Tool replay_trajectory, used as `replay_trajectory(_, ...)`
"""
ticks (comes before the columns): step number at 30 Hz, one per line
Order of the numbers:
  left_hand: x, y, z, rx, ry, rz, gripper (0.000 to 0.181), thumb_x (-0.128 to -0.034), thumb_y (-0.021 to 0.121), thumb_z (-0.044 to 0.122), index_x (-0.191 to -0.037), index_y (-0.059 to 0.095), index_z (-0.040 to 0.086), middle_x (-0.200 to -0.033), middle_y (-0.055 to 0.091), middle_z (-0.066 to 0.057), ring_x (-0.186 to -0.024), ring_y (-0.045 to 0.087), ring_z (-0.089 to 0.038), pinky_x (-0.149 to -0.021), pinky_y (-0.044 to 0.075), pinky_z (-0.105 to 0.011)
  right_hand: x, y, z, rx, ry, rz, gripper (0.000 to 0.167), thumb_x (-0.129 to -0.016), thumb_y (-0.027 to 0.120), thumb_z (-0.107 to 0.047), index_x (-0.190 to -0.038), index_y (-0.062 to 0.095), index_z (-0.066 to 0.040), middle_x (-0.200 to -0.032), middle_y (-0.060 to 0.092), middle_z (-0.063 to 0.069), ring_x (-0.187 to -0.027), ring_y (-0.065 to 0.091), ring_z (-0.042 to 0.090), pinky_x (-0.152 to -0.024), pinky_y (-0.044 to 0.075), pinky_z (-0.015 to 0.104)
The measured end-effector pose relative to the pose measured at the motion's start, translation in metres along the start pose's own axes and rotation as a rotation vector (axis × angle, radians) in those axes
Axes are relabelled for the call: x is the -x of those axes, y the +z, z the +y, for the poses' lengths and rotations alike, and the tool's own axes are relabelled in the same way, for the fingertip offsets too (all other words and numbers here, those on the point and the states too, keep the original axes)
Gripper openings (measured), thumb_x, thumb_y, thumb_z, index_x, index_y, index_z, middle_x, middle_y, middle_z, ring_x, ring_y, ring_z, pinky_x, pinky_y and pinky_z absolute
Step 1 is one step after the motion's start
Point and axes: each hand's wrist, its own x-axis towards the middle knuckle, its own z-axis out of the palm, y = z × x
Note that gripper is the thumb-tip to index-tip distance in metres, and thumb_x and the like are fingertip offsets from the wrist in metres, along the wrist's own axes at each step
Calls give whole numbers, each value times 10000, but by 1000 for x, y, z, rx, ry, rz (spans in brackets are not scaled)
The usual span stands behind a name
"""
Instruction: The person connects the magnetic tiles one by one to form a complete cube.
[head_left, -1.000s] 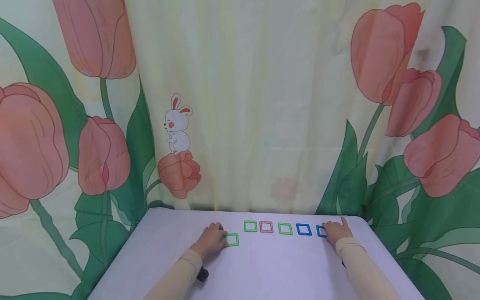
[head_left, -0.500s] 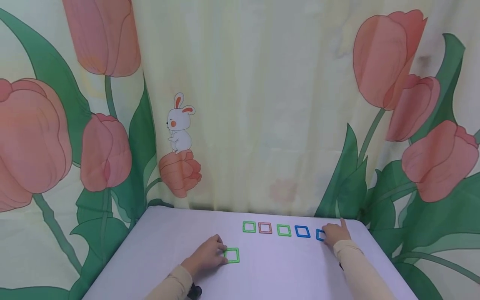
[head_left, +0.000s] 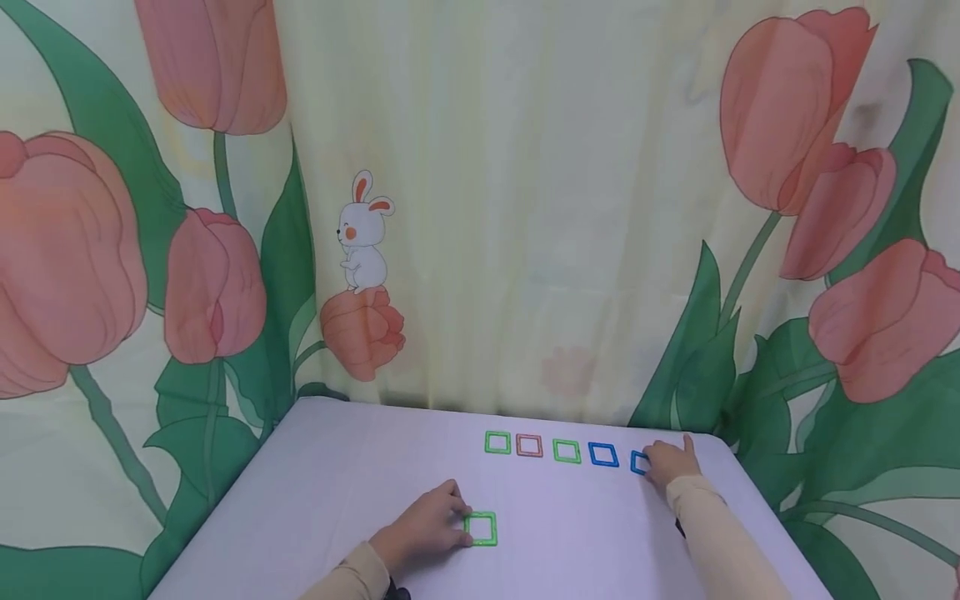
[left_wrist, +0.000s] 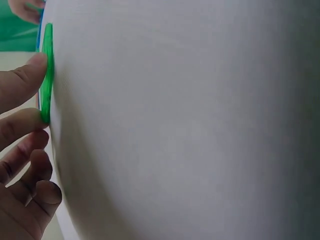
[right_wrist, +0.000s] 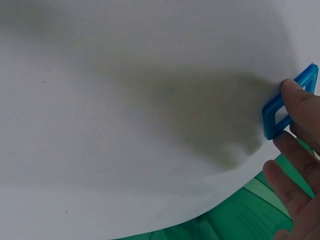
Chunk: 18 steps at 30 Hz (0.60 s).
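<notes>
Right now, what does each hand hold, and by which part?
In the head view, the left hand pinches a green square frame by its left side; the right hand holds the rightmost blue frame by its right side.

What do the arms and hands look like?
They're a person's. The left hand and right hand wear no gloves. The left sleeve and right sleeve are plain cream. A black piece shows beside the left one, a dark sliver beside the right; both unclear.

Left sleeve [head_left: 347,582] and right sleeve [head_left: 726,542]: pale beige, plain, cuffs [head_left: 682,490] banded. Rounded black piece [head_left: 399,592] shows beneath left sleeve, partly cropped. Hands [head_left: 429,523] are bare.
</notes>
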Motion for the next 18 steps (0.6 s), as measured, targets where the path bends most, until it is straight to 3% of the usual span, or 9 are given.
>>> replay_trajectory(6,-5,7,6,8,47,-14,430,-736,908,412,-1050,803,137,-925,487,165,-771,471,-5,-711,434,-192,-5,-2,3,-23,22,-38,313,-805,822,-104,-1085,743,13,-1016,746,178,-1024,689,409,-1126,185,795)
replay_trajectory(15,-9,12,21,-127,152,-10,412,-744,867,540,-1056,786,282,-904,514,195,-719,461,12,-659,396,-173,-9,-1,6,-53,63,-82,371,-807,837,-118,-1133,737,26,-1112,740,211,-1148,650,444,-1130,161,799)
replay_trajectory(18,-11,14,22,-183,186,-30,407,-767,837,578,-1067,759,314,-894,509,195,-722,459,17,-654,391,-176,-10,1,6,-89,69,-88,369,-816,791,-98,-1156,729,31,-1142,725,225,-1170,633,465,-1110,204,802)
